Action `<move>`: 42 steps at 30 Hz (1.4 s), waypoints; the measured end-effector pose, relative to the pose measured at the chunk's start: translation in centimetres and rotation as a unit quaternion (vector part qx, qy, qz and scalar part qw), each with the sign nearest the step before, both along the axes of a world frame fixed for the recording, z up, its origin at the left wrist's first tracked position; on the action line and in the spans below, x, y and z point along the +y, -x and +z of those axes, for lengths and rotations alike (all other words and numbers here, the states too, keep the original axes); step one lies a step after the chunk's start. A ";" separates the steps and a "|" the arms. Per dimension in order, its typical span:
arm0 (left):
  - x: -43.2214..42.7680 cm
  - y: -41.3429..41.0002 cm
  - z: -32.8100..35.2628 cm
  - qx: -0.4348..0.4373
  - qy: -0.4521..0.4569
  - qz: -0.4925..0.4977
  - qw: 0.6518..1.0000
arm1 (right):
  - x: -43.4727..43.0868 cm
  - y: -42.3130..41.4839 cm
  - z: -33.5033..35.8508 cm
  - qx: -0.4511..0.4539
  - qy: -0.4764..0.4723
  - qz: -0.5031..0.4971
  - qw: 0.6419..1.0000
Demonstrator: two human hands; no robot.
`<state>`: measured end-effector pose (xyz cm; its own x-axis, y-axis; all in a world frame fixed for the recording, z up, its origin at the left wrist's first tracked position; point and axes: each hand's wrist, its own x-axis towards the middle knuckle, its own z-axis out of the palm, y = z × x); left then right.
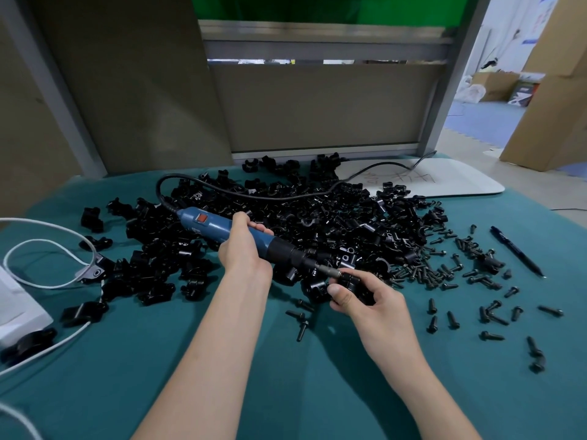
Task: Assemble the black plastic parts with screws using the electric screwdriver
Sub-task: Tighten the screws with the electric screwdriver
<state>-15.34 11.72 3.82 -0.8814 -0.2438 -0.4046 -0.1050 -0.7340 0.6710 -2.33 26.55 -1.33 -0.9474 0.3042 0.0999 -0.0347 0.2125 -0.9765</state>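
While the left hand (243, 249) gripped the screwdriver (219, 225), its bit met the part (355, 281) pinched in the right hand (371, 303)
Both were over a teal cloth (158, 360), in front of a heap of black parts (317, 217), with screws (425, 274) scattered to the right and a pen (516, 250) beyond them; a white board (444, 182) lay at the far edge under the cord (254, 193), a tan panel (317, 106) in a grey frame stood behind, and cardboard boxes (552, 106) sat on the floor at right

At the near edge of the black parts heap (349, 223), the left grip (243, 247) holds the blue electric screwdriver (216, 224), bit (328, 271) against a part (357, 285) the right grip (370, 301) pinches.
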 end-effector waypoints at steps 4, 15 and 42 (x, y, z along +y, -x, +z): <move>0.0 0.0 -0.1 -0.004 0.009 -0.003 1.000 | 0.0 0.1 0.0 0.008 0.006 0.002 1.000; 0.2 0.0 -0.2 -0.004 -0.010 -0.010 1.000 | 0.0 -0.2 0.3 0.001 0.017 0.002 1.000; 0.2 -0.3 0.0 -0.037 -0.044 0.004 0.998 | 0.2 -0.6 0.2 0.006 0.002 0.010 1.000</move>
<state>-15.04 11.91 3.84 -0.8465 -0.2122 -0.4882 -0.1449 -0.7906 0.5949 -1.75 26.74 -1.13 -0.9520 0.2856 0.1105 -0.0508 0.2086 -0.9767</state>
